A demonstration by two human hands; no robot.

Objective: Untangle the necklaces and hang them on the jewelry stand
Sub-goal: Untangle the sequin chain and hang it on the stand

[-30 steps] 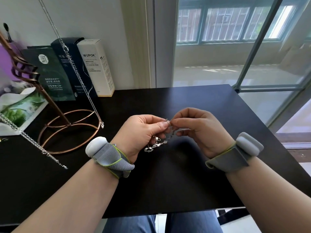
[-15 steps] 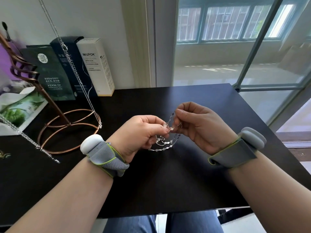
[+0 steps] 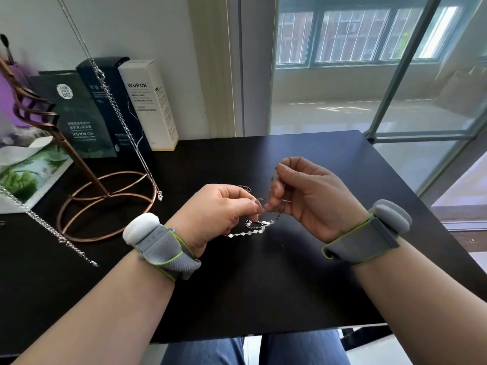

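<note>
Since a second ago I've pulled right hand (image 3: 309, 198) and left hand (image 3: 220, 210) apart, both pinching the tangled necklaces (image 3: 257, 226) above the table (image 3: 263, 285), loops opening, jewelry stand (image 3: 87, 185) waiting left.

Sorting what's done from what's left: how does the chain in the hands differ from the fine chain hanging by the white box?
The held chain is bunched, looped between both hands, with flat diamond links. The hanging chain is straight, taut, fine-linked and untouched. Both are silver.

Black table (image 3: 263, 285) beside daylit barred windows (image 3: 342, 38).
</note>
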